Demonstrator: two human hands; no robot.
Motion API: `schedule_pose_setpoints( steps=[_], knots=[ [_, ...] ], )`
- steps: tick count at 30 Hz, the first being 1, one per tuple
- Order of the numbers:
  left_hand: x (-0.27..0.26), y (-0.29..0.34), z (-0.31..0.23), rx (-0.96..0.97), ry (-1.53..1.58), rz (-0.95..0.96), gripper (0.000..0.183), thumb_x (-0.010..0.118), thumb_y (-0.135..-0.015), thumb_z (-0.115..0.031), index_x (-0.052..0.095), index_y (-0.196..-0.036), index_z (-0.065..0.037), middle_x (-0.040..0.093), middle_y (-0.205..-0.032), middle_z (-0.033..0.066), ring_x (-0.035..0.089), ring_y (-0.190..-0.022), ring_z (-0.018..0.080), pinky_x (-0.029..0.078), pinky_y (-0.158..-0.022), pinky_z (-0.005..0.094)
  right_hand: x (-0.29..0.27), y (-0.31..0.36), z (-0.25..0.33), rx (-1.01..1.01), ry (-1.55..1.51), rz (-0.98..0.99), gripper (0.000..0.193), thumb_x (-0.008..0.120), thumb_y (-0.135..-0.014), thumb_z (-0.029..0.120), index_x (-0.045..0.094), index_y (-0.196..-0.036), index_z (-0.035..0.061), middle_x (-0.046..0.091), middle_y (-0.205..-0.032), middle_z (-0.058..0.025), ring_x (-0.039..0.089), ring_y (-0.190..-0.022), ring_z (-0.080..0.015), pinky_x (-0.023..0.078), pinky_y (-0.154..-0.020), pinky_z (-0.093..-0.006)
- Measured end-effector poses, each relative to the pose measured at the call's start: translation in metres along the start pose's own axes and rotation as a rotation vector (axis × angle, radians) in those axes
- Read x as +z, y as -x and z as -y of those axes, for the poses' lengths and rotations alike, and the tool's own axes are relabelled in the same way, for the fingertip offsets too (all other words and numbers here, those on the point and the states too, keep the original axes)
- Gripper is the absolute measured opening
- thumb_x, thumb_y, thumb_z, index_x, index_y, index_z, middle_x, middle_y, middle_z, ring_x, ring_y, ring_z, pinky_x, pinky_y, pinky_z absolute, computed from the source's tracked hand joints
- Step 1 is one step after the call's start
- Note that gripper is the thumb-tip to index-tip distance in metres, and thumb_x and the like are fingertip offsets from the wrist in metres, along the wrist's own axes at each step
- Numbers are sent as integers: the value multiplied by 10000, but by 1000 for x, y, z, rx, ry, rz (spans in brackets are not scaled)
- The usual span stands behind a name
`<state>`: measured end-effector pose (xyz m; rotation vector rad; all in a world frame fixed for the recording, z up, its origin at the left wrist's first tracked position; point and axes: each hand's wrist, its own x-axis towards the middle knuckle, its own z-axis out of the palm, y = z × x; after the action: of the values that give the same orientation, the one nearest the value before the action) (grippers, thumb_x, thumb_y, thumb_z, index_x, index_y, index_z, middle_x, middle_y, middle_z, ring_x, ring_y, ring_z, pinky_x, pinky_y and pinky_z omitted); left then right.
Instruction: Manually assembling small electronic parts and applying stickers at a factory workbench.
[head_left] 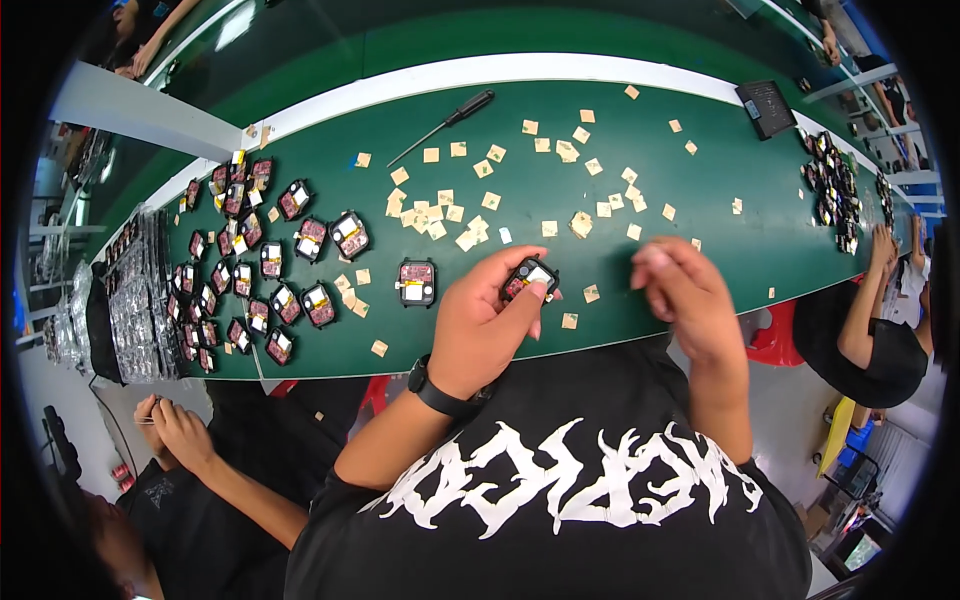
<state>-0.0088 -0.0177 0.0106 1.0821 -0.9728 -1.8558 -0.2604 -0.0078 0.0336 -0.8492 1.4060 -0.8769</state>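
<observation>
A black, square watch case (pixel 522 284) with its circuit board and a white part showing is gripped in my left hand (pixel 480 315), the thumb pressing on its face. My right hand (pixel 690 290) is raised to the right of it, above the table's near part, fingers curled and thumb close to the index finger; whatever may be between the fingertips is too small and blurred to make out. Another open watch case (pixel 416 283) lies on the green table just left of my left hand. Small beige square stickers (pixel 490 200) are scattered beyond both hands.
Several open watch cases (pixel 310 238) cluster on the left, beside stacked clear plastic trays (pixel 150 300). A screwdriver (pixel 440 128) lies at the back, a black tray (pixel 765 108) at the back right. More cases (pixel 832 190) fill the far right. Other people sit on both sides.
</observation>
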Motion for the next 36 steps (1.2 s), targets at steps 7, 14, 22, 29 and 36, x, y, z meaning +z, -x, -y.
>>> schedule_pose_setpoints(
  steps=[7, 14, 22, 29, 36],
  knots=[
    [4, -4, -1, -26, -99, -3, 256, 592, -994, -43, 602, -1241, 24, 689, -884, 95, 531, -592, 51, 402, -521, 181, -57, 32, -2, -95, 275, -363, 243, 534, -1061, 244, 661, -1040, 37, 522, -715, 49, 363, -597, -16, 290, -549, -199],
    [5, 2, -7, -84, -277, 83, 361, 588, -993, -54, 562, -1348, 7, 710, -1027, 103, 595, -707, 70, 462, -586, 191, -116, 24, -26, -120, 410, -670, 485, 588, -1030, 368, 534, -677, 41, 404, -597, 40, 357, -584, -62, 299, -530, -266],
    [-23, 26, -6, 133, -623, 7, 368, 553, -970, 53, 592, -1336, 45, 703, -967, 124, 685, -750, 135, 557, -678, 252, -167, 14, -22, -139, 733, -859, 503, 661, -961, 365, 519, -681, -28, 431, -574, -103, 394, -541, -159, 369, -522, -348],
    [-35, 48, -4, 124, -537, -142, 293, 559, -969, 46, 618, -1254, 84, 712, -964, 131, 668, -729, 122, 552, -660, 250, -230, -43, -8, -282, 981, -1141, 370, 677, -910, 356, 693, -1010, 0, 688, -837, -236, 696, -841, -397, 538, -739, -462],
    [-23, 66, -13, 166, -335, -256, 384, 549, -977, 30, 540, -1358, 72, 713, -1021, 149, 639, -730, 105, 516, -656, 229, -300, -101, -3, -309, 1358, -1146, 366, 631, -929, 287, 659, -1239, 95, 689, -1178, -186, 650, -1109, -371, 515, -931, -490]
  ],
)
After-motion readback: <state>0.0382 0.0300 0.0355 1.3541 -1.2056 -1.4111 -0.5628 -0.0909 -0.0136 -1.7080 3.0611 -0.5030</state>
